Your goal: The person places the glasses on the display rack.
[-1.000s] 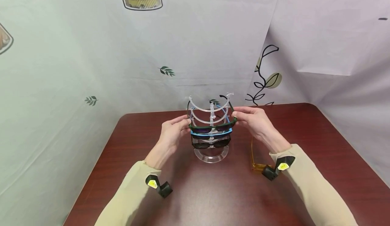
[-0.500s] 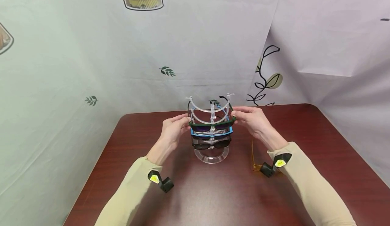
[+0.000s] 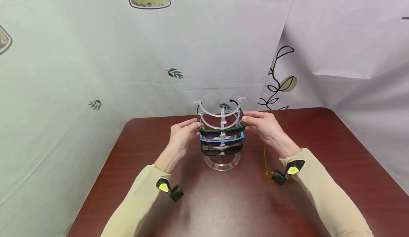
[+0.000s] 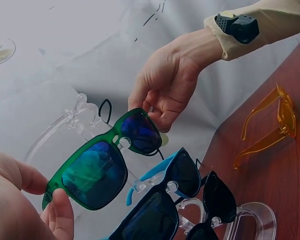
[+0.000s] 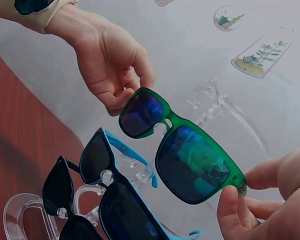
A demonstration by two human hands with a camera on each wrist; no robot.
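Note:
Green-framed sunglasses (image 4: 95, 175) with mirrored lenses sit at a tier of a clear display stand (image 3: 222, 166), their bridge at its nose peg. My left hand (image 3: 182, 137) pinches one outer corner of that frame between thumb and fingers. At the opposite corner, my right hand (image 3: 263, 127) pinches the frame the same way. Just below, blue-framed sunglasses (image 5: 122, 200) rest on the stand. Under those hang black sunglasses (image 3: 222, 151) on the lowest tier. The stand's curved top arm (image 3: 220, 115) rises above the green pair with no glasses on it.
Orange glasses (image 4: 270, 120) lie on the dark red table (image 3: 127, 180) right of the stand, partly behind my right wrist in the head view. A printed light cloth (image 3: 223, 45) hangs behind the table and along both sides.
Both hands have raised the green sunglasses slightly, widening the gap above the blue pair, then stay nearly still. My right forearm has shifted a little leftward.

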